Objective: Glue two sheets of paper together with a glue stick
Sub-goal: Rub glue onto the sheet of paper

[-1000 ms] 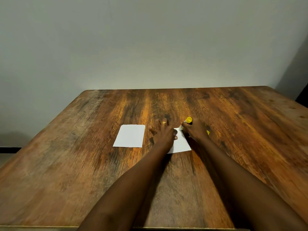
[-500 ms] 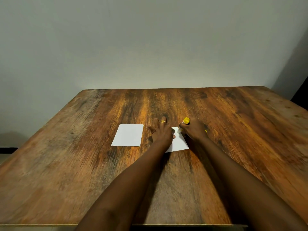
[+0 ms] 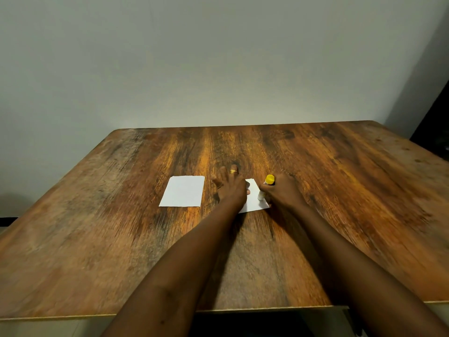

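Two small white sheets lie on the wooden table (image 3: 121, 239). The left sheet (image 3: 183, 191) lies flat and untouched. My left hand (image 3: 230, 188), wearing a ring, presses flat with spread fingers on the left part of the right sheet (image 3: 254, 200). My right hand (image 3: 283, 190) grips a glue stick (image 3: 266, 187) with a yellow end up and its white tip down on the right sheet's right side. Part of that sheet is hidden under my hands.
A plain wall stands behind the table's far edge. The table's near edge (image 3: 243, 310) runs below my forearms. A dark opening (image 3: 435, 122) shows at the far right.
The glue stick's tip has slid from the right sheet's far corner toward me along its right side. My left hand stays pressed on the sheet.
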Tool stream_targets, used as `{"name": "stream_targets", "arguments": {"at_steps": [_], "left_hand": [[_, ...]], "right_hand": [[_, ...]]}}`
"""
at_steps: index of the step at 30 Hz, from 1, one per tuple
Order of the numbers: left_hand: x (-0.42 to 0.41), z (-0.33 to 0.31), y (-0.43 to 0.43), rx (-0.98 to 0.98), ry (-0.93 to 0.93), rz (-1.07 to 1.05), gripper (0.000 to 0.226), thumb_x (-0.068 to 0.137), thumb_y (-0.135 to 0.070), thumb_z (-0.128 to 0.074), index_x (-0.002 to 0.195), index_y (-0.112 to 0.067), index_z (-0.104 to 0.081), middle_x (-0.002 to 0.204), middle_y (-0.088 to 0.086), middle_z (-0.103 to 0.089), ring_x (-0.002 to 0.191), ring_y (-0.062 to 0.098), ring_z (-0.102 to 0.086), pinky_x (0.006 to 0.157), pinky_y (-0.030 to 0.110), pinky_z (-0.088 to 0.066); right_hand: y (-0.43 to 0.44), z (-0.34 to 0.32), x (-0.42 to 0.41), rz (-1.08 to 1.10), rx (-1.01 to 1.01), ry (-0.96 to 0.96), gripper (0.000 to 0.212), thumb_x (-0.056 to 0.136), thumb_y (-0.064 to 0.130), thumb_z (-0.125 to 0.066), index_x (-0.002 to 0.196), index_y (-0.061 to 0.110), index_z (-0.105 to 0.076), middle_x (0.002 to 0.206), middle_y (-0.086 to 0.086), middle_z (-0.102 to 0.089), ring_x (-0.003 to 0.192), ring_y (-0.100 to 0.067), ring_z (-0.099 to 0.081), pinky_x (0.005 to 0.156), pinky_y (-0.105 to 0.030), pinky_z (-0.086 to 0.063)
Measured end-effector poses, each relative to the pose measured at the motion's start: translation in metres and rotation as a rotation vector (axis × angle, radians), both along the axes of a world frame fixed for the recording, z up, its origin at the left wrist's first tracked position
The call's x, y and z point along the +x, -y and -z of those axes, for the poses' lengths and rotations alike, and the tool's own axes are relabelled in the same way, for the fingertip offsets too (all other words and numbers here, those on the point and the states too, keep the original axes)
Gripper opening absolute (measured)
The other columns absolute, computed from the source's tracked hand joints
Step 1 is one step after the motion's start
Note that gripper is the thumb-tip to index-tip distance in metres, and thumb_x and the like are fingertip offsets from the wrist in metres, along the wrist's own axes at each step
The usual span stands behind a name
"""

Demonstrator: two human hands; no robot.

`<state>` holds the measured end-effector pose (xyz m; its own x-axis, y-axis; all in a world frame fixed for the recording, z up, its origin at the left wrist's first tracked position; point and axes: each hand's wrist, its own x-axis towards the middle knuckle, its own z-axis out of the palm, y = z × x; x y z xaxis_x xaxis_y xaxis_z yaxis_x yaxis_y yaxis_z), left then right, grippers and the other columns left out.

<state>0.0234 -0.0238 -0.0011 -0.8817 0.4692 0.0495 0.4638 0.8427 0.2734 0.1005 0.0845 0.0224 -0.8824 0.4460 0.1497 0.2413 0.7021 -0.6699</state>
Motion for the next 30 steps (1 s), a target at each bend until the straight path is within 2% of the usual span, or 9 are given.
{"name": "stream_targets", "arguments": {"at_steps": [5, 8, 11, 15, 17, 20, 23, 27, 30], "left_hand": [[0.001, 0.002, 0.0, -0.008, -0.009, 0.004, 0.04, 0.092, -0.026, -0.054, 0.132, -0.022, -0.053, 0.152, 0.01, -0.021, 0.141, 0.037, -0.007, 0.111, 0.059, -0.016], [0.002, 0.003, -0.001, 0.023, 0.019, -0.003, 0.038, 0.092, -0.025, -0.055, 0.13, -0.022, -0.056, 0.153, 0.01, -0.02, 0.143, 0.037, -0.003, 0.111, 0.061, -0.016], [0.004, 0.002, -0.001, 0.027, 0.024, -0.008, 0.035, 0.093, -0.024, -0.053, 0.128, -0.021, -0.057, 0.153, 0.009, -0.022, 0.144, 0.037, -0.001, 0.111, 0.063, -0.014], [0.004, 0.002, 0.0, 0.04, 0.017, -0.005, 0.03, 0.093, -0.021, -0.051, 0.122, -0.016, -0.06, 0.149, 0.011, -0.031, 0.144, 0.036, -0.003, 0.112, 0.061, -0.009], [0.004, 0.002, 0.0, 0.066, 0.02, -0.006, 0.029, 0.093, -0.02, -0.051, 0.119, -0.014, -0.061, 0.148, 0.011, -0.032, 0.143, 0.035, -0.005, 0.112, 0.06, -0.008], [0.004, 0.001, -0.001, 0.098, 0.042, -0.027, 0.034, 0.091, -0.022, -0.053, 0.122, -0.01, -0.059, 0.149, 0.01, -0.03, 0.142, 0.034, -0.007, 0.111, 0.061, -0.014], [0.002, -0.002, -0.003, 0.13, 0.071, -0.055, 0.039, 0.088, -0.023, -0.056, 0.124, -0.006, -0.057, 0.146, 0.01, -0.032, 0.14, 0.034, -0.01, 0.108, 0.061, -0.02], [0.0, -0.005, -0.003, 0.114, 0.057, -0.047, 0.036, 0.089, -0.022, -0.055, 0.123, -0.009, -0.058, 0.147, 0.01, -0.034, 0.141, 0.035, -0.01, 0.109, 0.061, -0.018], [-0.003, -0.005, -0.002, 0.095, 0.058, -0.038, 0.027, 0.091, -0.019, -0.052, 0.115, -0.014, -0.065, 0.144, 0.01, -0.037, 0.14, 0.036, -0.011, 0.108, 0.061, -0.022]], "right_hand": [[0.002, 0.003, 0.009, 0.023, -0.024, 0.007, 0.021, 0.079, 0.015, -0.066, 0.069, -0.004, -0.064, 0.076, -0.028, -0.067, 0.06, -0.024, -0.054, 0.062, -0.04, -0.05], [0.001, 0.004, 0.013, 0.038, -0.061, 0.033, 0.025, 0.079, 0.016, -0.067, 0.076, -0.009, -0.064, 0.08, -0.025, -0.068, 0.067, -0.033, -0.064, 0.068, -0.043, -0.054], [0.002, 0.002, 0.018, 0.032, -0.1, 0.029, 0.019, 0.079, 0.015, -0.066, 0.068, -0.001, -0.062, 0.07, -0.017, -0.066, 0.062, -0.028, -0.063, 0.059, -0.033, -0.05], [0.001, 0.001, 0.028, 0.165, -0.252, -0.161, 0.015, 0.075, 0.011, -0.068, 0.063, 0.004, -0.065, 0.055, -0.005, -0.059, 0.047, -0.012, -0.05, 0.038, -0.01, -0.034], [-0.002, 0.0, 0.034, 0.239, -0.434, -0.263, 0.008, 0.071, 0.011, -0.072, 0.07, 0.003, -0.072, 0.06, -0.008, -0.063, 0.044, -0.007, -0.051, 0.039, -0.013, -0.038], [-0.009, 0.001, 0.039, 0.322, -0.706, -0.416, 0.016, 0.07, 0.004, -0.074, 0.086, 0.001, -0.072, 0.07, -0.01, -0.066, 0.046, -0.006, -0.057, 0.039, -0.014, -0.043], [-0.021, 0.004, 0.043, 0.431, -0.696, -0.531, 0.023, 0.069, 0.0, -0.073, 0.089, 0.008, -0.069, 0.077, -0.004, -0.067, 0.059, -0.013, -0.06, 0.043, -0.013, -0.047], [-0.04, 0.015, 0.046, 0.453, -0.69, -0.52, 0.042, 0.072, 0.001, -0.074, 0.11, 0.011, -0.061, 0.1, -0.007, -0.068, 0.086, -0.024, -0.065, 0.076, -0.039, -0.056], [-0.049, 0.023, 0.046, 0.474, -0.605, -0.452, 0.045, 0.077, 0.003, -0.072, 0.121, 0.007, -0.06, 0.109, -0.011, -0.068, 0.096, -0.03, -0.066, 0.086, -0.052, -0.054]]}}
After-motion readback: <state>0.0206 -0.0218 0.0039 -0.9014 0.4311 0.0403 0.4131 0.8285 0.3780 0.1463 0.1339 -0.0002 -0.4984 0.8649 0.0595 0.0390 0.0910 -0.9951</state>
